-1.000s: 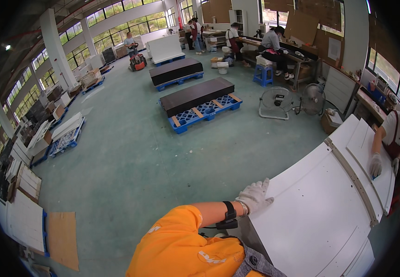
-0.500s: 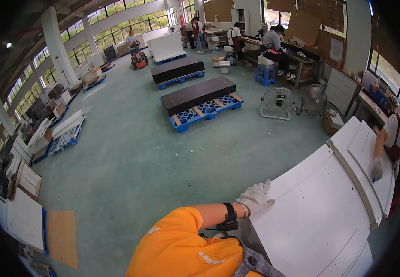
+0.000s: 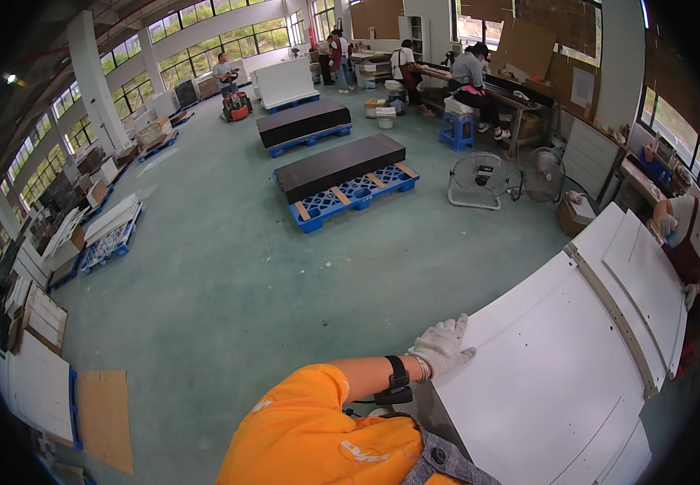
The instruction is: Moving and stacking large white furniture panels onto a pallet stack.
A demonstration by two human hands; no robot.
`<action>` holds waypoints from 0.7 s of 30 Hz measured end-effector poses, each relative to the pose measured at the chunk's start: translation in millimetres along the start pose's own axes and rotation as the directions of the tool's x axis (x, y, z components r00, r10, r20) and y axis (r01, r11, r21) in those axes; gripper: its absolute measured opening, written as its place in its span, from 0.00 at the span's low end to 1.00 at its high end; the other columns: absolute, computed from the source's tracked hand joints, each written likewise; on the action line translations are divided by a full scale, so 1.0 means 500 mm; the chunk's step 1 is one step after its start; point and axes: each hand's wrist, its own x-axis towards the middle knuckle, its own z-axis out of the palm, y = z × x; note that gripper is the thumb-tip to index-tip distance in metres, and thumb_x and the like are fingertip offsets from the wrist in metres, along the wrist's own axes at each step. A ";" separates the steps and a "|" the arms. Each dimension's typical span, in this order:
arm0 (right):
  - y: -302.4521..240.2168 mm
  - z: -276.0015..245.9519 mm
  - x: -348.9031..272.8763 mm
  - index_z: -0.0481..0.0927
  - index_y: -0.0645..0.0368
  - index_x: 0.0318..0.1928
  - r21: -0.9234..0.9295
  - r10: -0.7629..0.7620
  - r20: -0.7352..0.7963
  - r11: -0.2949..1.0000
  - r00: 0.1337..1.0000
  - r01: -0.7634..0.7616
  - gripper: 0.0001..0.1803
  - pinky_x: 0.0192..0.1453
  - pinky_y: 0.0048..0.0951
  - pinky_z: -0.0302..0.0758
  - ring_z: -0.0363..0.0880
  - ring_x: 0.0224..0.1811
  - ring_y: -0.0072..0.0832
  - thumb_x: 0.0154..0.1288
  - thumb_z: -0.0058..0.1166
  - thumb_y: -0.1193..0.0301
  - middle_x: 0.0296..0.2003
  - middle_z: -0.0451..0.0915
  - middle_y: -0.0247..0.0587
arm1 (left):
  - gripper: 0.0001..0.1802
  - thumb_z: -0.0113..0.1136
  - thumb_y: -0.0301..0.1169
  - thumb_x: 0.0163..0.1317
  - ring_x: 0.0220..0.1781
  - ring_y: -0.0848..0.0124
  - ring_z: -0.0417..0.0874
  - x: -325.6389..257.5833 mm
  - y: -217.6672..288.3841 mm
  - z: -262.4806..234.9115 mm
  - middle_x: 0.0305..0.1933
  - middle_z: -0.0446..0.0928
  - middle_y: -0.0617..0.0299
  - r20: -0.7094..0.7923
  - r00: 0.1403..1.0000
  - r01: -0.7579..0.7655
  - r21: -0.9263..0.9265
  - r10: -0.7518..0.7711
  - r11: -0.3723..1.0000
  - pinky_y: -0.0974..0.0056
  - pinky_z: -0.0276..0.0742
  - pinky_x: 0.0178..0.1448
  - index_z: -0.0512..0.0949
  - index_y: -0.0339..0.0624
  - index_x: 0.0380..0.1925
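My left hand [image 3: 440, 347], in a pale work glove, rests at the near left edge of a large white panel [image 3: 544, 356]. Its fingers are spread apart on the panel's edge, and nothing is held in them. A dark band with a small black device circles my left wrist [image 3: 398, 380]. Across the white panel runs a long grey-brown metal strip [image 3: 617, 315] with holes. Beyond the strip lies a narrower white panel [image 3: 649, 275]. My right hand is out of the picture.
At the right a co-worker in a dark red apron [image 3: 687, 250] stands by the panels, gloved hands near the far edge. Two floor fans [image 3: 479, 179] stand beyond. Dark slabs [image 3: 342, 166] lie on a blue pallet [image 3: 350, 202]. A brown board [image 3: 106, 420] is at the lower left.
The co-worker's gloved hand has lifted off the far white panel and drawn back toward the body. The view has shifted slightly; my left hand stays on the panel's edge.
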 end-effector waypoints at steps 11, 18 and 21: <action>0.013 0.014 0.007 0.50 0.59 0.73 0.005 -0.007 -0.003 1.000 1.000 0.007 0.38 0.79 0.39 0.34 0.35 0.77 0.44 0.73 0.26 0.45 0.74 0.42 0.51 | 0.45 0.47 0.53 0.64 0.64 0.55 0.68 0.010 -0.001 0.005 0.63 0.66 0.44 -0.002 1.000 -0.001 0.035 0.001 0.999 0.59 0.65 0.67 0.49 0.32 0.70; 0.058 0.057 0.024 0.50 0.60 0.72 0.028 -0.103 -0.067 0.994 0.992 0.105 0.39 0.79 0.41 0.36 0.36 0.77 0.46 0.73 0.28 0.46 0.74 0.44 0.53 | 0.44 0.48 0.51 0.64 0.63 0.55 0.69 0.005 -0.008 0.004 0.62 0.66 0.46 -0.011 1.000 0.003 0.008 -0.003 1.000 0.57 0.66 0.66 0.49 0.33 0.70; 0.078 0.068 0.070 0.51 0.60 0.72 -0.550 0.111 0.219 0.834 0.969 0.029 0.38 0.78 0.41 0.40 0.42 0.76 0.46 0.73 0.30 0.47 0.72 0.49 0.55 | 0.44 0.46 0.53 0.65 0.64 0.55 0.69 0.010 -0.003 0.015 0.62 0.66 0.44 -0.005 1.000 -0.009 0.031 0.009 0.999 0.58 0.65 0.67 0.49 0.32 0.70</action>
